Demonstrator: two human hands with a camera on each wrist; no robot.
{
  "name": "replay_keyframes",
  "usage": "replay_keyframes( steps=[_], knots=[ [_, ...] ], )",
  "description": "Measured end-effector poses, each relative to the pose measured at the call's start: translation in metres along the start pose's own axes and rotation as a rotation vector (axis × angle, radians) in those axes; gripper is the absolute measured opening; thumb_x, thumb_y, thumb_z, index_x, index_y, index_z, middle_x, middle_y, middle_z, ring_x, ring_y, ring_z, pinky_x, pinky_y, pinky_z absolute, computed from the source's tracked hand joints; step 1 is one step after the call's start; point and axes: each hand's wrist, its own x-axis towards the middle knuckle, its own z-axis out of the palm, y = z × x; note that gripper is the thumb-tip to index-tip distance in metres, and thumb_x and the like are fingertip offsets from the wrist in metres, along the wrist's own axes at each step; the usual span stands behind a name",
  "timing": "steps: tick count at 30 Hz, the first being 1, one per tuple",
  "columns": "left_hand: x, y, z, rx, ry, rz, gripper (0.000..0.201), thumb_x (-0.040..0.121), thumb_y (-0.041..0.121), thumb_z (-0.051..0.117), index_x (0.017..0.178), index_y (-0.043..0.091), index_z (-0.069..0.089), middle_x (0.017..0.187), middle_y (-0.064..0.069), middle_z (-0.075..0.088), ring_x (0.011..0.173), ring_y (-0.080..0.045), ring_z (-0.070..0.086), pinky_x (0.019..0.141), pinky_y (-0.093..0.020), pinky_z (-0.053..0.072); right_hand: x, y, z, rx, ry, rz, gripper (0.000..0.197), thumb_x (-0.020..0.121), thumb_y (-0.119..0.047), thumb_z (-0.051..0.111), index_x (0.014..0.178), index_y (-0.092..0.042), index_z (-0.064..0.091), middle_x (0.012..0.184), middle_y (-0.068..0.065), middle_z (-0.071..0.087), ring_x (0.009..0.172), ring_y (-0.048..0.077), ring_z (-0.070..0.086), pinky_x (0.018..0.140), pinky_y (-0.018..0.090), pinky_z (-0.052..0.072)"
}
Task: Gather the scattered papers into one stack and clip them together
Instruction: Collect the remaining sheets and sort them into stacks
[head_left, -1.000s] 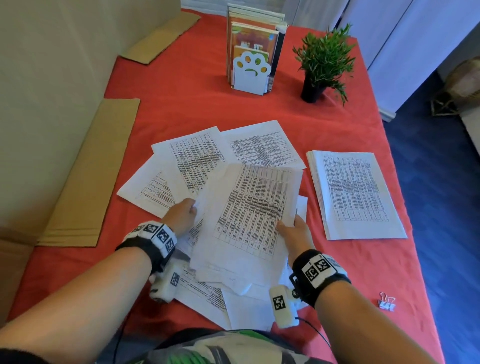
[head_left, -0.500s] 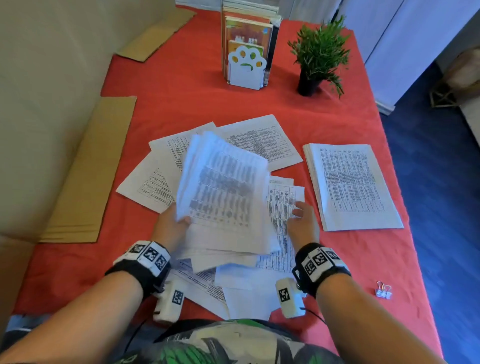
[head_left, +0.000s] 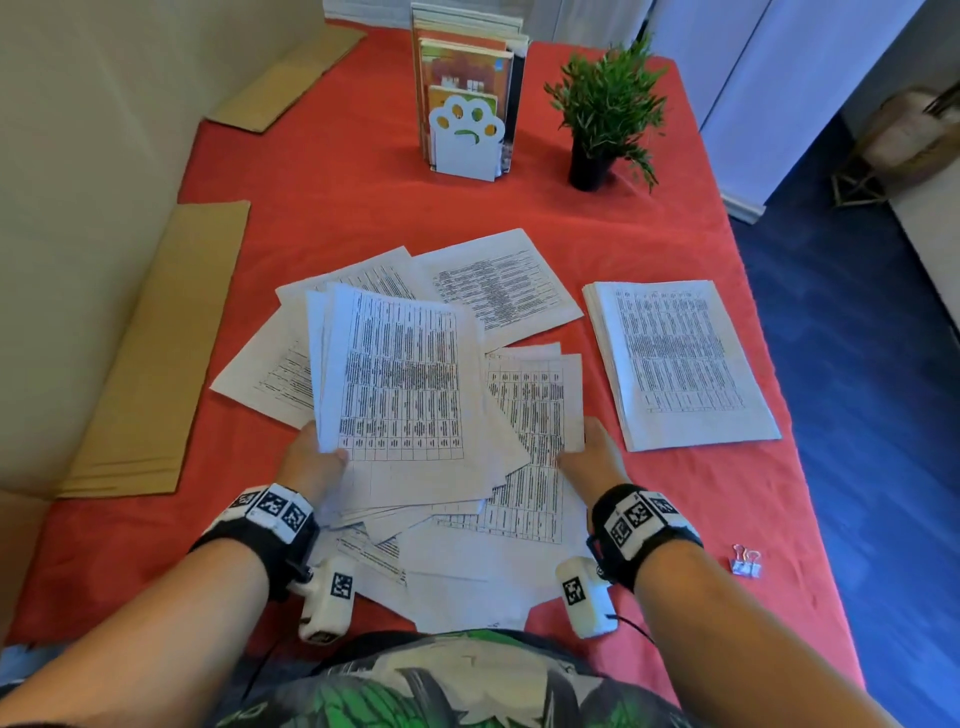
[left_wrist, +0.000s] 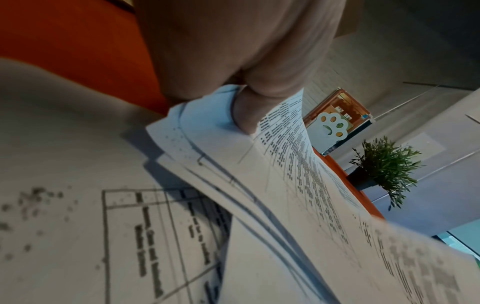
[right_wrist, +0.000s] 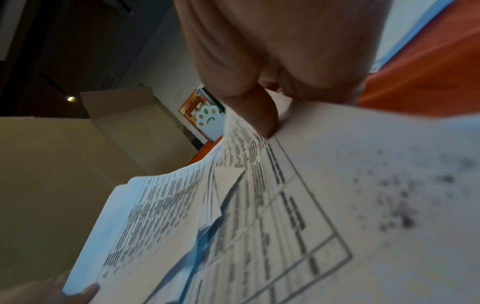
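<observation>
My left hand (head_left: 311, 462) grips the near left corner of a loose bundle of printed sheets (head_left: 400, 384), thumb on top (left_wrist: 249, 107), and holds it tilted just above the pile. My right hand (head_left: 592, 457) pinches the right edge of table-printed sheets (head_left: 535, 415) lying on the red cloth, thumb on top (right_wrist: 259, 115). More scattered sheets lie behind (head_left: 498, 286), to the left (head_left: 270, 374) and near my body (head_left: 467, 587). A neat stack of papers (head_left: 675, 364) lies apart on the right. Binder clips (head_left: 746, 561) sit near the right table edge.
A paw-shaped bookend with books (head_left: 467, 135) and a potted plant (head_left: 608, 104) stand at the back of the red-covered table (head_left: 337, 197). Flat cardboard pieces (head_left: 156, 353) lie along the left side. The table's right edge drops to a blue floor (head_left: 857, 415).
My right hand let go of the bundle and moved onto the sheets at the right. My left hand swung the bundle up and left, then lowered it flatter.
</observation>
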Motion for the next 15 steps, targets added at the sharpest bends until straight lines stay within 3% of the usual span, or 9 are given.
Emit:
replay_keyframes(
  steps=[2,4,7,10,12,15],
  knots=[
    [0.000,-0.001,-0.001,-0.004,0.007,-0.015,0.039,0.091,0.001,0.049,0.130,0.005,0.048,0.121,-0.012,0.058,0.100,-0.026,0.051,0.088,-0.035,0.043,-0.002,0.000,-0.002,0.037,-0.021,0.004,0.031,0.080,0.003,0.052,0.107,-0.012,0.053,0.096,0.010,0.065,0.087,0.027,0.065,0.068,0.033,0.055],
    [-0.001,-0.001,-0.002,-0.015,0.030,-0.015,0.037,0.090,-0.001,0.048,0.127,0.005,0.049,0.116,-0.012,0.058,0.099,-0.026,0.051,0.086,-0.036,0.044,-0.003,0.004,-0.004,0.006,0.009,0.025,0.024,0.083,0.001,0.052,0.103,-0.012,0.054,0.095,0.006,0.064,0.087,0.025,0.064,0.072,0.034,0.056],
    [0.000,-0.001,-0.007,-0.046,0.055,-0.034,0.035,0.088,-0.006,0.046,0.121,0.003,0.053,0.106,-0.010,0.057,0.097,-0.028,0.053,0.080,-0.033,0.041,-0.001,0.007,-0.016,0.001,0.152,0.051,0.020,0.086,-0.001,0.046,0.096,-0.016,0.056,0.082,0.004,0.062,0.078,0.025,0.060,0.065,0.030,0.049],
    [0.007,-0.003,-0.015,-0.125,0.059,-0.071,0.038,0.082,-0.012,0.046,0.114,0.005,0.058,0.109,-0.014,0.063,0.094,-0.028,0.056,0.080,-0.034,0.044,0.002,0.002,-0.033,0.046,0.244,0.011,0.012,0.087,-0.006,0.049,0.087,-0.012,0.059,0.065,0.000,0.055,0.065,0.024,0.053,0.060,0.027,0.041],
    [0.010,-0.003,-0.020,-0.156,0.078,-0.084,0.040,0.080,-0.012,0.047,0.115,0.006,0.057,0.111,-0.017,0.064,0.093,-0.030,0.058,0.080,-0.036,0.046,0.003,-0.005,-0.045,0.062,0.308,-0.037,0.005,0.088,-0.010,0.052,0.085,-0.010,0.056,0.063,-0.001,0.052,0.061,0.021,0.049,0.057,0.027,0.037],
    [0.011,0.004,-0.028,-0.093,0.152,-0.047,0.041,0.083,-0.011,0.043,0.120,0.004,0.052,0.101,-0.012,0.057,0.089,-0.026,0.052,0.076,-0.033,0.041,0.006,-0.016,-0.060,0.138,0.373,-0.137,0.005,0.086,-0.006,0.055,0.086,-0.011,0.053,0.068,0.002,0.052,0.057,0.016,0.046,0.054,0.025,0.037]
  ],
)
